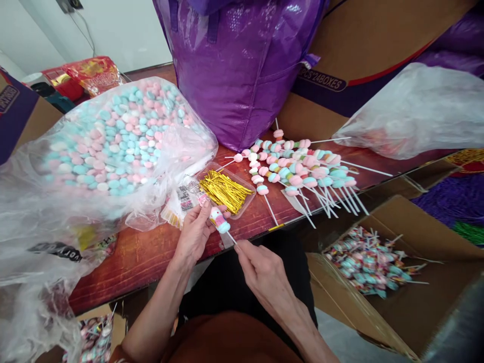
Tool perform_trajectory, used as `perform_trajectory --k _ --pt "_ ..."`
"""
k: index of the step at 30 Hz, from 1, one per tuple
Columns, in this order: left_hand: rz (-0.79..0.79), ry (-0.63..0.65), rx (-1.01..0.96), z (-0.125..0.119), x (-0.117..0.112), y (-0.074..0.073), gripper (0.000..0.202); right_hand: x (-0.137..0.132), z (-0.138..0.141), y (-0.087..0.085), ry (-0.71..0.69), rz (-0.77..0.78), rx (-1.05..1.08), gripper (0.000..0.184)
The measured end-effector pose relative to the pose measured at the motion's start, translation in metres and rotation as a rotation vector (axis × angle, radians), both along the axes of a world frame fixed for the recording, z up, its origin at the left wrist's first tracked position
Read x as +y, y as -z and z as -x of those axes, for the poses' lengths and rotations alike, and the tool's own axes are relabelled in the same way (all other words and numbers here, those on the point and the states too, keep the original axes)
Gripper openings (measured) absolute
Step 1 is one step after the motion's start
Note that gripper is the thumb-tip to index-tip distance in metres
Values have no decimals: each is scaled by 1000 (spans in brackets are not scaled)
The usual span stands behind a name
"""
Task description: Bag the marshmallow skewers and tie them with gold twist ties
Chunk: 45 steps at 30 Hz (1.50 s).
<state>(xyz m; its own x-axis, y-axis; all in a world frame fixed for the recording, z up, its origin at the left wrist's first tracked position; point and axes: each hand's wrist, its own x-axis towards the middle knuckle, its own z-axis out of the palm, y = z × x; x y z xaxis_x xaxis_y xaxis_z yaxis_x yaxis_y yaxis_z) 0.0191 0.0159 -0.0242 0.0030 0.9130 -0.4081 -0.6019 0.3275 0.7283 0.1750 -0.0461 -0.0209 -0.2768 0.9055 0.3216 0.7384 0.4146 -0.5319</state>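
Observation:
A marshmallow skewer (221,222) in what looks like a clear printed wrapper is held between my two hands at the table's front edge. My left hand (196,228) is closed around its upper end. Lower down, the fingers of my right hand (260,264) pinch its white stick. Just behind my left hand, a clear plastic tray (247,202) holds many gold twist ties (223,190). Printed clear wrappers (181,199) lie left of this tray. To the right, a heap of unwrapped marshmallow skewers (298,166) rests with sticks pointing mostly forward.
A big clear bag of pastel marshmallows (124,136) covers the table's left side. Behind stands a purple bag (234,65). An open cardboard box (438,262) at lower right holds wrapped skewers (370,262). Another white plastic bag (419,111) lies at the right.

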Motion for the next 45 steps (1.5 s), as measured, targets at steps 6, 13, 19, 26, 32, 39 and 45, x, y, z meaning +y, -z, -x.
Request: perform_trajectory --k 6,13,19,26,32,39,45 --pt "-38 71 1 -6 -7 0 37 6 16 6 35 2 94 31" --pt "-84 216 74 -14 -14 -2 38 13 33 2 146 268 506 31" --pt "-72 95 75 -13 -13 -2 36 11 27 -1 66 518 656 32" --pt "-71 185 125 -16 -25 -3 39 7 29 4 62 628 899 36" --pt "-173 50 178 -14 -34 -5 27 17 43 -1 133 624 995 31" --pt "-201 68 -44 15 -35 -12 26 33 51 -22 -169 972 1053 42" --pt "-209 -134 -43 22 -27 -9 25 88 21 -22 122 133 -84 24"
